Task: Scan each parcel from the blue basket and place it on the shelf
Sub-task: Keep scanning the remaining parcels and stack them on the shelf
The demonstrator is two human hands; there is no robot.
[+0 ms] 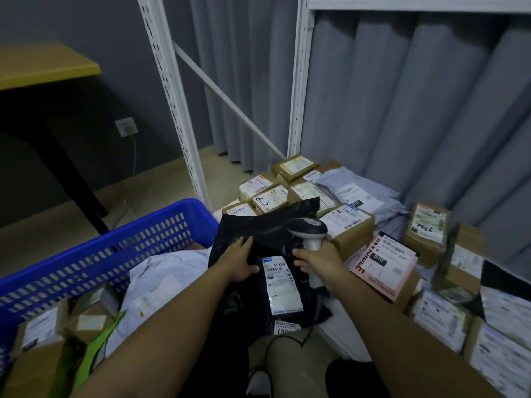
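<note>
Black poly-bag parcel (258, 248) is hanging between the blue basket (115, 242) and the shelf (330, 328), white label (283, 285) facing up. Left hand (240, 261) is lying flat on it, fingers straight, thumb tucked at the edge. Right hand (317, 261) is gripping the scanner (311, 231) handle, fingers also touching the bag. Parcel is looking soft, floppy, light, slick film; probably best taken by an edge fold. Basket is holding grey mailers (161, 282) and small boxes; shelf is carrying cardboard boxes (349, 225) and a pink mailer (382, 268)
</note>
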